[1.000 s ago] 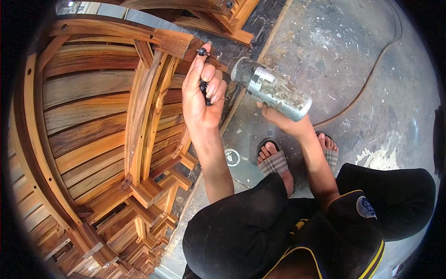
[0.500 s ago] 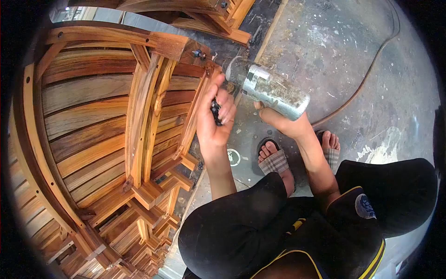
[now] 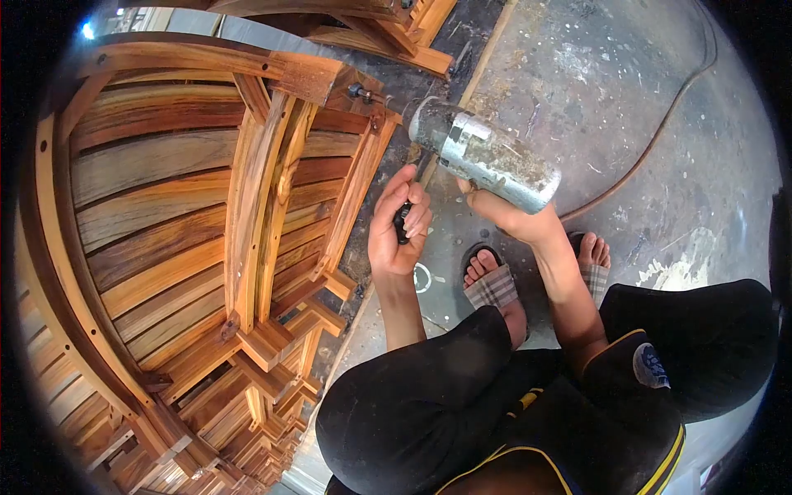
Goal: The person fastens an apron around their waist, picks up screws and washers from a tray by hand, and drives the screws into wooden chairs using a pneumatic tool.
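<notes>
My right hand (image 3: pixel 495 206) is closed around the grip of a silver impact wrench (image 3: pixel 503 162), mostly under its body. The wrench lies tilted, its nose pointing up-left at the corner of a slatted wooden furniture frame (image 3: pixel 301 78). From that corner sticks a dark bolt (image 3: pixel 360 91), a short way off the wrench's nose. Below the nose, my left hand (image 3: pixel 396 227) is half closed with the palm up. Small shiny black pieces (image 3: pixel 403 221), probably bolts, rest in its curled fingers; their exact shape is partly hidden.
Another wooden frame (image 3: pixel 396 37) stands at the top, and several more wooden pieces (image 3: pixel 264 404) line the lower left. A brown hose (image 3: pixel 648 153) curves over the grey, paint-spotted floor (image 3: pixel 594 99). My sandalled feet (image 3: pixel 493 285) are just below the wrench.
My left hand has drawn down and slightly right, away from the frame's corner, still holding the black pieces. The wrench has shifted a little right with my right hand.
</notes>
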A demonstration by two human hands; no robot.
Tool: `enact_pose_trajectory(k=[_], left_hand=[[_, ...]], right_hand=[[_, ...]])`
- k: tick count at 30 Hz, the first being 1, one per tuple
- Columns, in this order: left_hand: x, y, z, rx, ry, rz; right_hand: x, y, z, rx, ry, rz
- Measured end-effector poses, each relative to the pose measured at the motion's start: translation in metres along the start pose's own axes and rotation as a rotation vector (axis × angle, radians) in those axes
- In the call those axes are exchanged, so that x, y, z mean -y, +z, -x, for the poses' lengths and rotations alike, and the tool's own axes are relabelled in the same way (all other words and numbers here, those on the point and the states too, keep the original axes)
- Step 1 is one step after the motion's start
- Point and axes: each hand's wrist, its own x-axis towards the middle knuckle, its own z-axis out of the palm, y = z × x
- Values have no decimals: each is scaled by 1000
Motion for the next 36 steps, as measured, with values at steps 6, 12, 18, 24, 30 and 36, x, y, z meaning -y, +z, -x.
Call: enact_pose_trajectory(k=[6, 12, 18, 24, 30, 36], left_hand=[[6, -12, -2, 90, -31, 18], [15, -22, -4, 79, -105, 183], [17, -33, -2, 78, -141, 111], [25, -28, 6, 11, -172, -28], [28, -33, 15, -22, -102, -139], [22, -39, 17, -37, -71, -122]], right_hand=[[-2, 0, 0, 63, 0, -53], [-4, 0, 0, 41, 50, -91], [3, -2, -3, 71, 31, -18], [2, 0, -2, 44, 69, -114], [4, 1, -4, 72, 49, -100], [4, 2, -5, 70, 22, -28]])
